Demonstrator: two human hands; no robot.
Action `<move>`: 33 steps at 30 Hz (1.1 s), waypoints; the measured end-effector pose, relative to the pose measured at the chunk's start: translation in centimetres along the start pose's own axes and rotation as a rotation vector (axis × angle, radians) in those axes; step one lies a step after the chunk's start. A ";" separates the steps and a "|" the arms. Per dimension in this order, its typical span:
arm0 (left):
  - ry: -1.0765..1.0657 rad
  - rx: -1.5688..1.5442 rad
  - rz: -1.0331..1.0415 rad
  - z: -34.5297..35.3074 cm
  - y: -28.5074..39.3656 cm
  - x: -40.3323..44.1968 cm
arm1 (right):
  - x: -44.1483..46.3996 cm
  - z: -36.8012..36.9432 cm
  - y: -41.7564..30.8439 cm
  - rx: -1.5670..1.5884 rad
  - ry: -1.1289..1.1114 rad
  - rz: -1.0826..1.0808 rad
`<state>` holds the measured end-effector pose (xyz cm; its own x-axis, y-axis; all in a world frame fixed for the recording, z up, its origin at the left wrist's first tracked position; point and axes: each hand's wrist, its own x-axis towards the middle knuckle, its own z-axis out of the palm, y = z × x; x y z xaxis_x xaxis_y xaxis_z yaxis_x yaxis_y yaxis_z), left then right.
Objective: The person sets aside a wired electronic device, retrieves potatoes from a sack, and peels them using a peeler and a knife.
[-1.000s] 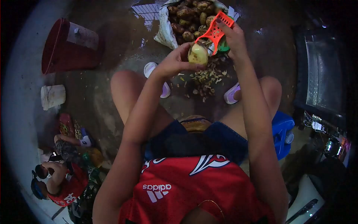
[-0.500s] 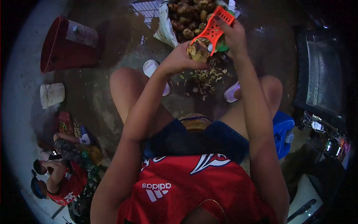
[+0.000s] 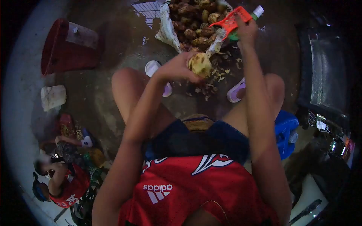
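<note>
My left hand [image 3: 177,67] is wrapped round a partly peeled potato [image 3: 200,64], pale yellow with brown patches. Up and to the right, my right hand [image 3: 247,32] grips an orange peeler [image 3: 230,23], apart from the potato. Behind the hands a white sack [image 3: 167,35] stands open, full of unpeeled potatoes [image 3: 190,22]. A green bottle [image 3: 257,13] shows beside the peeler, partly hidden by my right hand. Peelings [image 3: 220,73] lie on the wet floor below the sack.
A dark red bucket [image 3: 56,47] and a small white bucket [image 3: 53,97] are at the left. Another person [image 3: 69,184] sits at the lower left. A blue container [image 3: 285,133] stands beside my right leg, and a dark glossy panel [image 3: 328,71] is at the far right.
My right hand has moved up and right with the peeler, away from the potato. My left hand has come slightly lower, and the potato has been turned.
</note>
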<state>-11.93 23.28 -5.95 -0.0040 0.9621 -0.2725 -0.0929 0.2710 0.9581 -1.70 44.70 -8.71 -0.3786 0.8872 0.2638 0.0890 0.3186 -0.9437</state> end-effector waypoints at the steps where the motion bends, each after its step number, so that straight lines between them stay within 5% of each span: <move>1: 0.032 0.061 -0.035 -0.4 -0.4 -0.2 | 0.7 -0.4 0.8 0.194 0.021 0.078; 7: 0.181 0.184 -0.094 -1.7 -1.0 0.5 | -2.3 1.6 -1.4 0.446 -0.112 0.178; 12: 0.096 0.113 0.025 -1.2 -0.4 0.3 | -5.3 3.3 -3.5 0.485 -0.322 0.235; 16: 0.060 0.082 0.002 -1.6 -0.5 0.9 | -3.2 3.4 -0.4 0.301 -0.209 0.114; 19: -0.039 0.143 0.070 -0.8 -1.0 -0.6 | 0.8 0.3 2.3 0.360 0.080 0.248; 22: -0.004 0.189 -0.063 -1.4 -0.3 -0.3 | -0.6 0.4 -0.6 0.203 -0.003 0.181; 29: 0.094 0.179 -0.003 -0.7 0.1 0.5 | -3.7 2.3 -3.5 0.743 -0.418 0.335; 33: 0.109 0.206 0.004 -0.9 -0.4 0.8 | -3.9 2.8 -1.6 0.127 -0.241 -0.015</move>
<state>-12.82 23.95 -6.69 -0.1124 0.9575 -0.2657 0.1124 0.2780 0.9540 -2.94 39.83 -8.73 -0.5888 0.7728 0.2368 -0.0283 0.2731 -0.9616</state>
